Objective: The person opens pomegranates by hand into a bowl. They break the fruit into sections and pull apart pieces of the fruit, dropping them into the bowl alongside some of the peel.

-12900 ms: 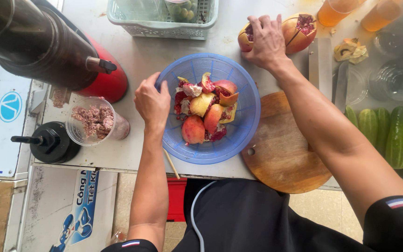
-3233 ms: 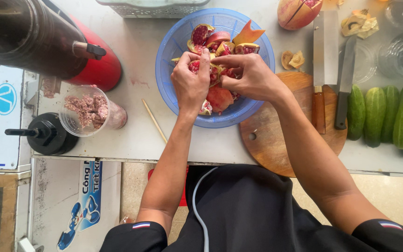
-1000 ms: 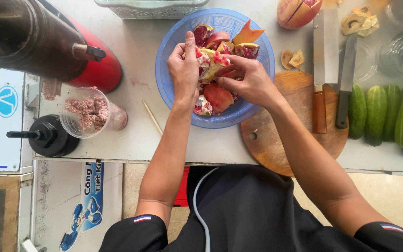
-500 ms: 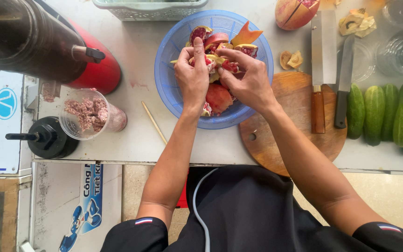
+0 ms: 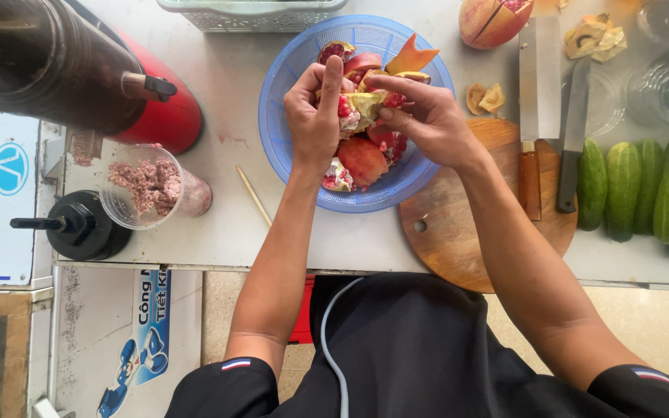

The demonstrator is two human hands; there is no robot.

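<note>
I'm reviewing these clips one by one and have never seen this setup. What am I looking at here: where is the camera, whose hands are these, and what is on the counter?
There is no machine: a person works with bare hands, and the single camera sits on their head, looking straight down. The left hand and right hand together hold a broken pomegranate piece over a blue plastic basket filled with more pieces. Both keep a closed grip on it. Beside the basket lies a round wooden board with two knives partly on it. To the right are cucumbers; another cut pomegranate sits at the top. On the left stand a red juicer and a clear cup of pulp.
</note>
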